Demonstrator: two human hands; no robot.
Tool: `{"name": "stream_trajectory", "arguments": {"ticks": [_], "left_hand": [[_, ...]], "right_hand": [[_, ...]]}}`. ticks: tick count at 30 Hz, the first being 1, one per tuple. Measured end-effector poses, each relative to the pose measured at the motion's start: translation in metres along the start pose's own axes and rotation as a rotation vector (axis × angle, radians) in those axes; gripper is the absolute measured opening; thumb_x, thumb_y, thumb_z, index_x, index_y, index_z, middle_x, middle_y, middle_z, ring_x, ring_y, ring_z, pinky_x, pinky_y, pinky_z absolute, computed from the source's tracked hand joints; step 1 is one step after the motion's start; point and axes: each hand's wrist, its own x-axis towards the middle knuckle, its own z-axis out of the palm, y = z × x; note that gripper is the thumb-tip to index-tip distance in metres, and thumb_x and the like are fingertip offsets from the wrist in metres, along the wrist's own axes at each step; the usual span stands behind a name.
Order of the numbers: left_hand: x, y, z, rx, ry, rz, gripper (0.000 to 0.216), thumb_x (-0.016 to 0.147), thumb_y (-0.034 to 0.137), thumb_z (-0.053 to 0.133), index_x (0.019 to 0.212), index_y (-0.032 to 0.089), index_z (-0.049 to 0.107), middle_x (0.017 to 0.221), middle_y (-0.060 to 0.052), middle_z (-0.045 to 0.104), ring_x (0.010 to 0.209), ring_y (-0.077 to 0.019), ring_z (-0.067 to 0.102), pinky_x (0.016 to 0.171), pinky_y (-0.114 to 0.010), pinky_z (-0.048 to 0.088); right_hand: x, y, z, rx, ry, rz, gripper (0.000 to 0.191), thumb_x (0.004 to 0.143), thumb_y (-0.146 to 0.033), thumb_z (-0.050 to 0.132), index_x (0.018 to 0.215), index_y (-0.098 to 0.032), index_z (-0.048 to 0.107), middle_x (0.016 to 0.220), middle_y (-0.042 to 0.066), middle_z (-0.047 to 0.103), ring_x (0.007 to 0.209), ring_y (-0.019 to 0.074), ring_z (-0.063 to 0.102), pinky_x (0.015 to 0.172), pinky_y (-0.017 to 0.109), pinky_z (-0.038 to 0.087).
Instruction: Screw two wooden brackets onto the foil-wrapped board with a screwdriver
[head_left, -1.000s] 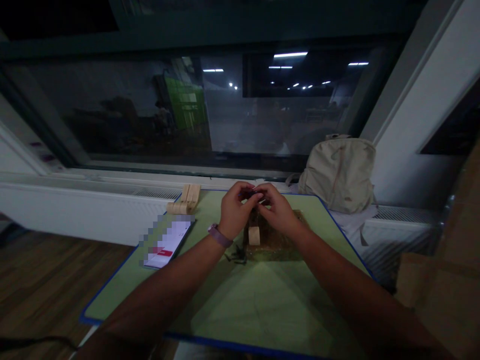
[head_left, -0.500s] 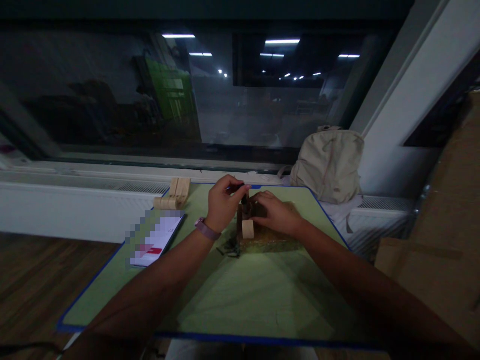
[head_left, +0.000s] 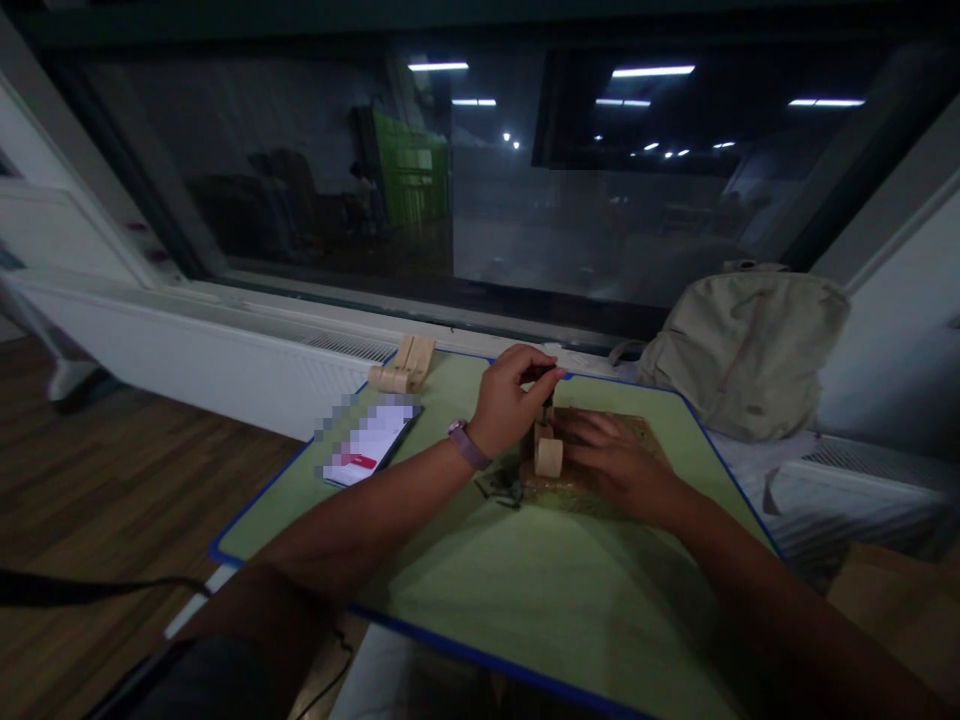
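Observation:
My left hand (head_left: 516,398) pinches the top of a slim dark tool (head_left: 549,390), seemingly a screwdriver, held upright over a small pale wooden piece (head_left: 548,458). Where its tip meets the wood is too dim to make out. That piece has a rounded front end and rests on a brown, shiny slab (head_left: 570,496). Beside it, my right hand (head_left: 619,460) lies with stretched fingers over the slab, fingertips close to the wooden piece. Left of the slab is a loose heap of small dark items (head_left: 501,490), perhaps screws.
A phone (head_left: 375,440) with a lit screen lies on the green, blue-edged table (head_left: 465,570). Pale wooden parts (head_left: 403,365) stand at its far left corner. A beige backpack (head_left: 757,350) leans by the window at right. A white radiator (head_left: 225,340) runs behind at left.
The view has swung left, so everything sits further right. My right hand's fingers have flattened onto the slab, away from their curled hold by the tool. My left hand keeps its pinch.

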Motion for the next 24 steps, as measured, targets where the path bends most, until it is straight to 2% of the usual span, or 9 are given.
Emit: {"name": "stream_trajectory", "arguments": {"ticks": [6,10,14,17,19,24], "left_hand": [[-0.004,0.009,0.000,0.126,-0.077,0.083,0.018,0.096,0.022,0.051,0.101,0.019,0.068,0.099,-0.007,0.071,0.096,-0.0190,0.066,0.082,-0.032,0.054],[-0.008,0.012,0.003,0.080,-0.087,0.034,0.020,0.098,0.022,0.047,0.110,0.020,0.062,0.107,-0.008,0.070,0.096,-0.0181,0.067,0.081,-0.030,0.054],[-0.007,0.010,0.003,0.047,-0.120,0.001,0.016,0.098,0.024,0.047,0.099,0.019,0.062,0.095,-0.006,0.068,0.086,-0.0162,0.066,0.075,-0.028,0.053],[-0.004,0.006,0.002,0.020,-0.103,0.029,0.007,0.091,0.025,0.061,0.093,0.019,0.063,0.094,-0.005,0.065,0.087,-0.0174,0.063,0.075,-0.029,0.052],[-0.002,0.001,0.002,0.045,-0.054,0.055,0.009,0.085,0.024,0.069,0.090,0.019,0.063,0.095,-0.005,0.062,0.089,-0.0182,0.060,0.077,-0.030,0.052],[-0.001,-0.012,0.004,0.028,0.013,-0.007,0.008,0.087,0.020,0.064,0.095,0.020,0.062,0.094,-0.005,0.063,0.087,-0.0172,0.060,0.078,-0.030,0.051]], "right_hand": [[-0.001,-0.006,-0.002,0.029,-0.014,-0.006,0.050,0.090,-0.008,0.048,0.133,-0.029,0.062,0.141,0.009,0.058,0.139,0.0312,0.042,0.112,0.060,0.034],[-0.001,-0.007,-0.002,0.050,-0.018,0.001,0.047,0.089,-0.007,0.047,0.131,-0.025,0.062,0.135,0.012,0.061,0.130,0.0298,0.050,0.110,0.058,0.038],[0.000,-0.010,-0.003,0.038,-0.012,0.017,0.043,0.089,-0.005,0.045,0.123,-0.023,0.064,0.126,0.012,0.065,0.120,0.0294,0.056,0.103,0.055,0.044],[0.003,-0.013,-0.005,0.057,0.018,-0.010,0.041,0.089,-0.004,0.045,0.120,-0.021,0.066,0.124,0.013,0.065,0.119,0.0291,0.057,0.098,0.051,0.048],[0.004,-0.015,-0.005,0.077,0.044,-0.034,0.043,0.088,-0.002,0.045,0.120,-0.022,0.066,0.124,0.013,0.065,0.119,0.0278,0.056,0.099,0.049,0.048],[0.003,-0.017,-0.003,0.105,0.051,-0.036,0.044,0.088,-0.002,0.045,0.121,-0.022,0.066,0.125,0.013,0.065,0.117,0.0263,0.057,0.101,0.048,0.047]]}}
